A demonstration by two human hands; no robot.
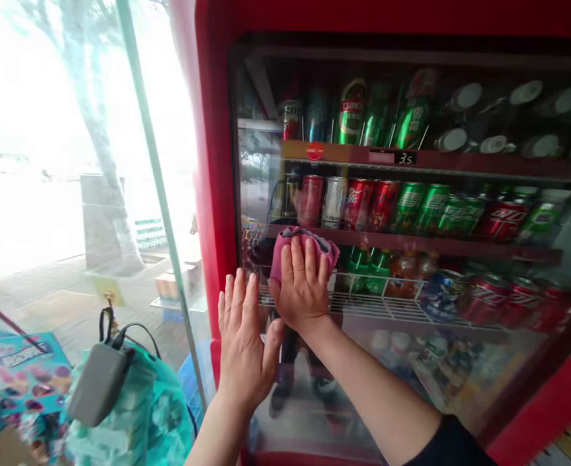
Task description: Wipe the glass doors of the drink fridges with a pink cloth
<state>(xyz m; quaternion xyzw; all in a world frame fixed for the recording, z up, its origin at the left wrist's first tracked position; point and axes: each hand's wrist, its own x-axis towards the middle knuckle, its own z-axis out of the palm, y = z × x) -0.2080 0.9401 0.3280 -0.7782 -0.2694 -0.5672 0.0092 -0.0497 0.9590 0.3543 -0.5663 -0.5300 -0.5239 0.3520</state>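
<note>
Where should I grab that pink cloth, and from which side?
Probably pinch the pink cloth by its bunched upper-right edge, coming from the picture's right: it's under the right hand against the glass, but that folded edge pokes out.

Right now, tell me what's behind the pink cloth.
Behind the pink cloth is the glass door; through it, cans show above and green bottles to the right. Anything directly behind cloth and right hand is covered.

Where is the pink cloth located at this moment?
In the head view, the pink cloth is near the middle, under the right hand against the glass cooler door, above and to the right of the left hand.
</note>
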